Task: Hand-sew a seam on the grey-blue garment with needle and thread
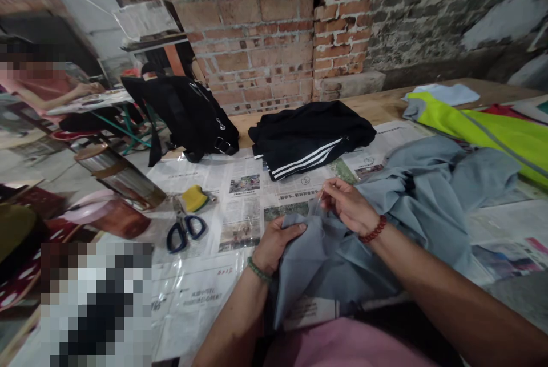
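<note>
A grey cloth garment point(428, 207) spreads over the newspaper in front of me, and part of it drapes down over the table's near edge. My left hand point(274, 241), with a green bead bracelet at the wrist, pinches a fold of this cloth between thumb and fingers. Just to the right and slightly farther off, my right hand point(349, 204) has its fingertips pressed together above the cloth. Something faint and see-through shows below those fingertips, too fine to make out. A red bead bracelet point(373, 229) circles the right wrist.
Scissors point(185, 227) and a yellow sponge point(194, 198) lie to the left, near a steel flask point(120, 176) and a pink-lidded container point(113, 213). Behind are a black bag point(192, 116), black striped clothing point(312, 133) and a yellow vest point(479, 127). A person point(47, 87) sits far left.
</note>
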### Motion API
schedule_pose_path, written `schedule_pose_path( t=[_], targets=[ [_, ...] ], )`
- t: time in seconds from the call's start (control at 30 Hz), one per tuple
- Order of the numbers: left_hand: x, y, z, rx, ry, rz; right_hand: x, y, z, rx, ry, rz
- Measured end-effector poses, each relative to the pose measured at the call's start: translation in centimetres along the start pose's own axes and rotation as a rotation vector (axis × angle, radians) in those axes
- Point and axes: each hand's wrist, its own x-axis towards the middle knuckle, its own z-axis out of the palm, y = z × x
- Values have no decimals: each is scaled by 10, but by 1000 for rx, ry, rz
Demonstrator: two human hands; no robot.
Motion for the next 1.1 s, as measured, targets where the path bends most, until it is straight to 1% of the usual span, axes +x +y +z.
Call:
schedule_pose_path(
  t=[0.1, 0.2, 0.27, 0.33, 0.4, 0.47, 0.57, 0.63, 0.7, 0.73, 0.8, 0.87, 0.97, 1.03, 1.1],
  targets=[
    [0, 1, 1, -21, -1, -13, 2, -13, 0, -5, -111, 22],
    [0, 3, 2, -41, 12, 3, 5, -26, 1, 30, -219, 45],
    [-1, 4, 2, -64, 24, 12, 8, -32, 1, 49, -257, 49],
    [-2, 5, 3, -86, 36, 17, 10, -35, 2, 40, -264, 17],
    [-3, 5, 3, -100, 39, 19, 10, -36, 4, -11, -239, -82],
    [-3, 5, 3, -110, 36, 19, 8, -35, 4, -146, -192, -253],
    [-4, 4, 3, -119, 35, 10, 4, -33, 2, -519, -143, -567],
    [-4, 4, 3, -121, 37, 7, 3, -30, 0, -725, -160, -726],
    [-3, 3, 2, -124, 44, 13, 3, -27, -3, -813, -180, -815],
    [-3, 3, 2, -127, 48, 18, 3, -25, -5, -830, -183, -834],
    [-3, 2, 2, -135, 58, 28, 6, -21, -7, -850, -173, -810],
    [-2, 2, 2, -138, 61, 38, 8, -16, -8, -882, -195, -693],
    [-2, 2, 1, -124, 51, 50, 9, -8, -9, -963, -309, -496],
    [-3, 3, 1, -106, 40, 42, 8, -5, -8, -1000, -393, -444],
    [-3, 3, 1, -91, 29, 20, 8, -4, -6, -979, -395, -433]
  ],
)
